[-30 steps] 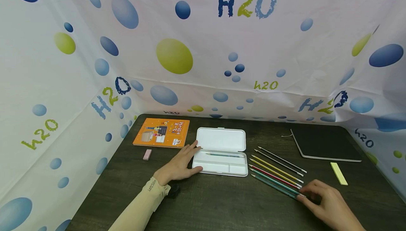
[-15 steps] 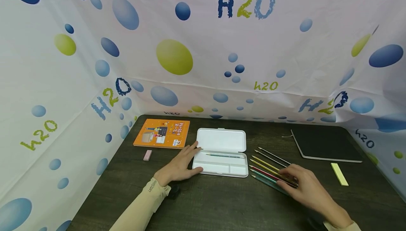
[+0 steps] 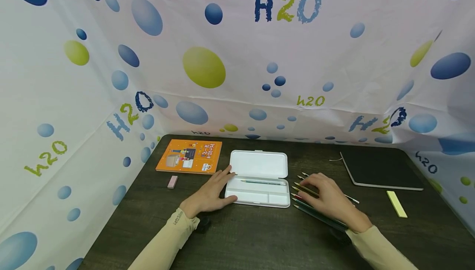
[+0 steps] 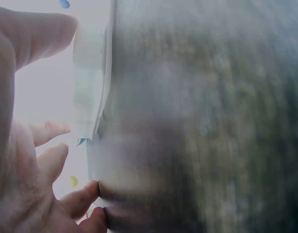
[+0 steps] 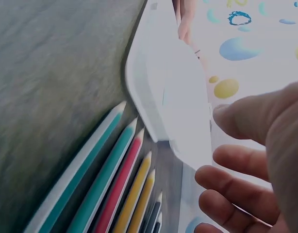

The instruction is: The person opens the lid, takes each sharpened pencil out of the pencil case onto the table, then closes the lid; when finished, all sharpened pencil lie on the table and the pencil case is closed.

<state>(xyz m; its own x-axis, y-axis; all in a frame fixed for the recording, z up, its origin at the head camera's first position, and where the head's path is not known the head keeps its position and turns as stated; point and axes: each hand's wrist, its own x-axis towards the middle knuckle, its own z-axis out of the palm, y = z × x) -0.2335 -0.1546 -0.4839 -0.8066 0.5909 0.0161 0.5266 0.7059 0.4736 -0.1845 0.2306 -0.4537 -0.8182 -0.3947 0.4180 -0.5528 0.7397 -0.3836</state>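
Over a fanned row of pencils is my right hand [image 3: 330,198], its fingers bent and spread with nothing between them. The right wrist view shows two teal pencils, a red pencil [image 5: 121,184], two yellow ones and dark ones below that hand, points toward the case. My left hand [image 3: 209,193] rests against the left side of an open white pencil case [image 3: 258,163], fingers extended; its fingers [image 4: 86,199] also show in the left wrist view. One pencil [image 3: 263,182] lies in the case's upper compartment. The right hand covers the middle of the row.
An orange book [image 3: 189,156] and a pink eraser [image 3: 172,181] lie to the left. On the right are a black notebook [image 3: 380,167] and a pale yellow strip [image 3: 396,204]. A patterned cloth [image 3: 237,55] hangs behind the dark table [image 3: 245,237].
My right hand has moved left and away from me, from the pencils' near right ends to over their middle and points. My left hand, the case and the pencil in it stay put.
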